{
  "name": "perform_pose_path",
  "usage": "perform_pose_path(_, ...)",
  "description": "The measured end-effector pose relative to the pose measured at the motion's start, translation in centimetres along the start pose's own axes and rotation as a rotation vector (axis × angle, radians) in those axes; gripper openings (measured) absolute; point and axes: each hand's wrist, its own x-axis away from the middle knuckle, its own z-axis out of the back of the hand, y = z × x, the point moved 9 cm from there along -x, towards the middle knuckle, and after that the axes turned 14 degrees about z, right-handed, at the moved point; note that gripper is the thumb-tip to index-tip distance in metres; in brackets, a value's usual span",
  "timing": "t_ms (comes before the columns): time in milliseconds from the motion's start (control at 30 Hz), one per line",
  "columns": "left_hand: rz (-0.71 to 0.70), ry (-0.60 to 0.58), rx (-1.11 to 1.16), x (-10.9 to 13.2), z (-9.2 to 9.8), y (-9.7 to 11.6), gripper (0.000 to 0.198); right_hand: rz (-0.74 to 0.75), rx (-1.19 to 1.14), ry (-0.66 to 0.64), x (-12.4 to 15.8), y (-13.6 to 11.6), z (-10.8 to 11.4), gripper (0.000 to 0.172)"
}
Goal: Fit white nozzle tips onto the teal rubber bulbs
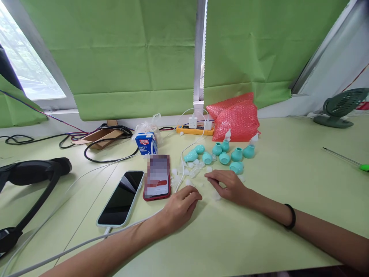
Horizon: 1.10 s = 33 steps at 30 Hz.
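Observation:
My left hand rests on the table with its fingers curled down. Whatever it may hold is hidden under the fingers. To its right is my right hand, index finger stretched to the left and thumb apart from it; I see nothing between them. Small clear and white plastic pieces lie scattered just beyond both hands. Behind my right hand several teal squeeze bulbs stand or lie in a loose group. Two of them carry a translucent tip.
Left of my left hand lie a phone in a red case and a dark-screened phone. A white cable runs past them. Farther back are a blue milk carton, an orange power strip and a red bubble-wrap bag. A screwdriver lies right.

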Motion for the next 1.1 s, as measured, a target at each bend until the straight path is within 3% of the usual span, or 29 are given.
perform_pose_path(100, -0.031, -0.033, -0.03, 0.2, -0.4, 0.3, 0.017, -0.006, -0.037, 0.011, -0.3, -0.1, 1.1, 0.015)
perform_pose_path(267, 0.042, 0.009, 0.005, -0.1, 0.2, -0.2, 0.016, 0.01, 0.075, -0.368, -0.6, -0.9, -0.7, 0.033)
perform_pose_path(367, 0.048, 0.054, 0.023, -0.2, 0.7, -0.1, 0.016, -0.031, 0.151, -0.486, 0.1, 0.1, -1.9, 0.028)
perform_pose_path(500, 0.073, 0.086, 0.088, -0.4, 1.2, -0.2, 0.014, -0.048, 0.088, -0.416, 0.5, 0.7, -2.2, 0.026)
perform_pose_path(733, 0.207, 0.192, 0.31, -0.5, 2.5, -1.8, 0.007, -0.149, -0.234, -0.266, 0.1, -1.5, -2.3, 0.021)
perform_pose_path(900, 0.226, 0.159, 0.379, -0.6, 2.3, -2.0, 0.003, -0.263, -0.373, -0.188, 0.5, -1.7, -2.9, 0.021)
perform_pose_path(1100, 0.204, 0.112, 0.395, -0.8, 2.1, -1.8, 0.006, -0.278, -0.443, -0.171, 1.0, -2.0, -3.5, 0.018)
